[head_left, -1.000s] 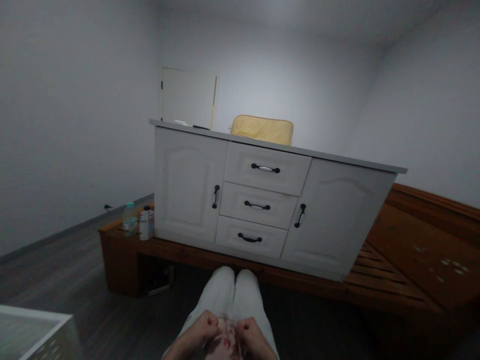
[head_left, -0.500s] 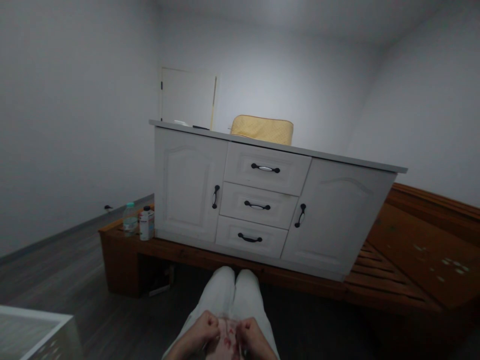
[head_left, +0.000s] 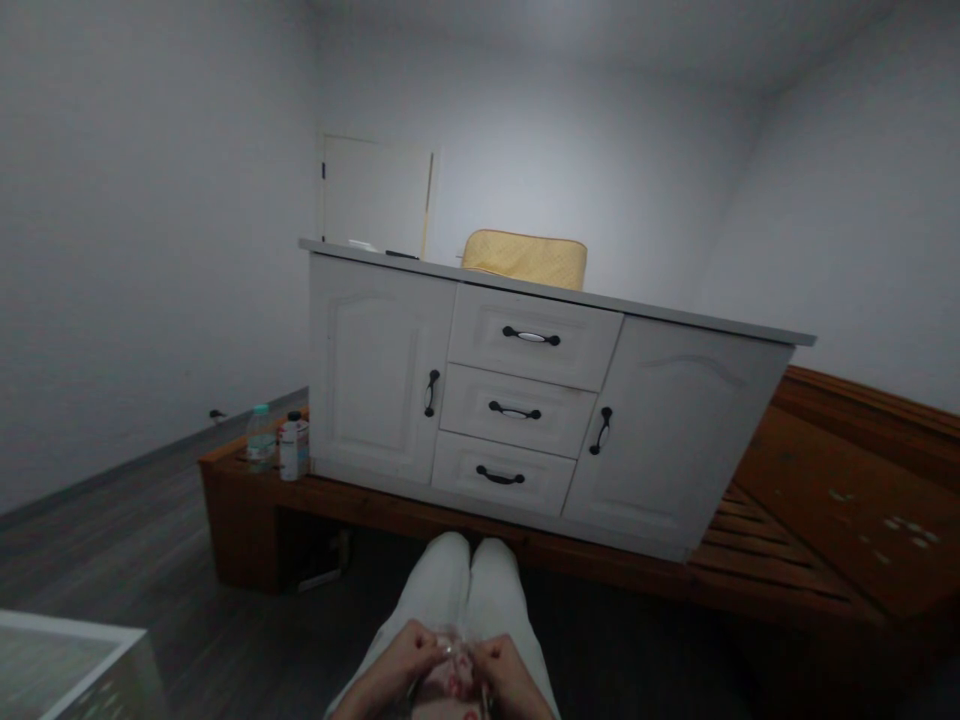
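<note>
Low in the head view, above my lap, both hands grip a pink packet (head_left: 454, 680) with red markings. Its upper edge looks glossy and see-through, like plastic film. My left hand (head_left: 411, 655) is closed on the packet's upper left side. On the opposite side my right hand (head_left: 504, 662) pinches the upper right edge. The two fists are a short way apart, with the packet between them. Its lower part runs out of the picture, and blur hides what is printed on it or inside it.
Before my knees a white cabinet (head_left: 375, 370) with doors and drawers stands on a wooden bench (head_left: 247, 520). A clear bottle (head_left: 261, 440) and a white bottle (head_left: 293, 447) stand at its left. On top is a woven yellow item (head_left: 525, 258). A white-framed box (head_left: 75, 640) is lower left.
The packet's upper edge has bunched up and shows shiny film between my fists. My hands have shifted only slightly, with the fingers still closed. The furniture looks the same.
</note>
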